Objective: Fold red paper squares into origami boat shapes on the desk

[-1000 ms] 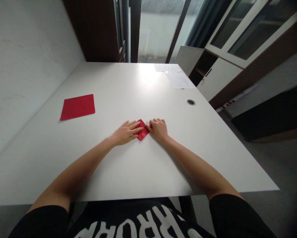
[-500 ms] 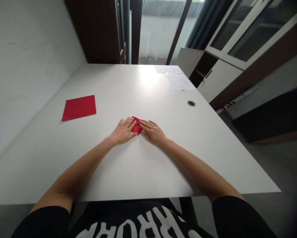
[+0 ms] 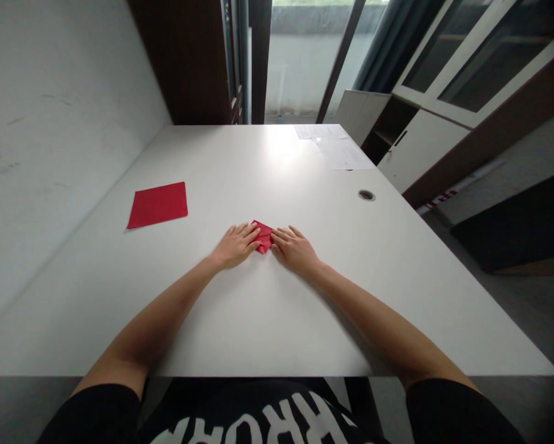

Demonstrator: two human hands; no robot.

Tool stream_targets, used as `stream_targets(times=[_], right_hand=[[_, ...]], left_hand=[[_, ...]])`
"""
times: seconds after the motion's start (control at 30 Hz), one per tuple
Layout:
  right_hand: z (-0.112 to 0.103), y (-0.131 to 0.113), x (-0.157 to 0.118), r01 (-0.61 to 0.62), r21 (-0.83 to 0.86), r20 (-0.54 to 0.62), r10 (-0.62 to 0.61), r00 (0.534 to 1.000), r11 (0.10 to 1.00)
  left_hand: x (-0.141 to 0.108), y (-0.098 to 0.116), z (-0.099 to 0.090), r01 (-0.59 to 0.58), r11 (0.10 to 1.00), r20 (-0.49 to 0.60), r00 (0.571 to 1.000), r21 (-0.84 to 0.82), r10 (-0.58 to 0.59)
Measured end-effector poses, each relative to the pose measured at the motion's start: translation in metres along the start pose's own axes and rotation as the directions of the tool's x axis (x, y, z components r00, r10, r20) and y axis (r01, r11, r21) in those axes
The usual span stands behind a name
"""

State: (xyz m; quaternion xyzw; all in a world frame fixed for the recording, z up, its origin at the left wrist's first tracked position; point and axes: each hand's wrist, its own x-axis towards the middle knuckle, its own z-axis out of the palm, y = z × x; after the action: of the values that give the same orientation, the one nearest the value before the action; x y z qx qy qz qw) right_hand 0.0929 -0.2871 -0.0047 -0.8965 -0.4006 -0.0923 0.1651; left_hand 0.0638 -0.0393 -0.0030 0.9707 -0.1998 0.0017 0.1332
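A small piece of folded red paper (image 3: 264,238) lies on the white table between my two hands, its lower end coming to a point. My left hand (image 3: 236,245) rests flat over its left side, fingers stretched out and covering part of it. From the other side, the outstretched fingertips of my right hand (image 3: 295,248) touch its right edge. Neither hand is closed round the paper. What lies beneath the fingers is hidden.
A flat red sheet (image 3: 159,205) lies to the left on the white table (image 3: 240,320). White papers (image 3: 344,152) lie at the far right corner, near a round cable hole (image 3: 366,195). A wall (image 3: 50,154) borders the left side; cabinets (image 3: 419,148) stand at the right.
The whole view has shifted slightly. My left thumb has drawn in onto the folded paper's lower part, and my right fingers have slid a little outward to its right edge.
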Motion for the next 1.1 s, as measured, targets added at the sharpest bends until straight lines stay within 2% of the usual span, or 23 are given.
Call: stream_targets(times=[0.17,0.27,0.5,0.63,0.8,0.93,1.1], right_hand=[[0.0011,0.0013,0.0007,-0.071,-0.032,-0.060,0.069,0.996,0.997],[0.0007,0.0024,0.0014,-0.083,-0.019,-0.072,0.082,0.994,0.996],[-0.0004,0.0023,0.0007,-0.033,0.061,-0.057,0.037,0.998,0.998],[0.0013,0.0035,-0.0010,-0.022,0.084,-0.028,0.024,0.999,0.996],[0.0009,0.0015,0.0011,-0.014,0.115,-0.040,0.019,0.999,0.993],[0.0001,-0.0027,0.0062,-0.052,0.201,-0.064,0.066,0.996,0.978],[0.0010,-0.0042,0.0083,-0.057,0.229,-0.087,0.079,0.993,0.972]], left_hand=[[-0.0003,0.0061,-0.0082,0.031,0.998,-0.174,0.984,-0.064,-0.041],[-0.0005,0.0088,-0.0108,0.053,0.993,-0.228,0.971,-0.108,-0.077],[0.0025,0.0032,-0.0059,0.088,0.965,-0.265,0.952,-0.248,-0.155],[0.0006,0.0036,-0.0022,0.102,0.980,-0.282,0.948,-0.171,-0.148],[-0.0027,0.0065,-0.0037,0.196,0.980,-0.289,0.937,-0.029,-0.196],[-0.0017,0.0042,-0.0041,0.177,0.984,-0.279,0.943,-0.037,-0.180],[0.0021,0.0030,-0.0027,0.101,0.981,-0.278,0.950,-0.163,-0.143]])
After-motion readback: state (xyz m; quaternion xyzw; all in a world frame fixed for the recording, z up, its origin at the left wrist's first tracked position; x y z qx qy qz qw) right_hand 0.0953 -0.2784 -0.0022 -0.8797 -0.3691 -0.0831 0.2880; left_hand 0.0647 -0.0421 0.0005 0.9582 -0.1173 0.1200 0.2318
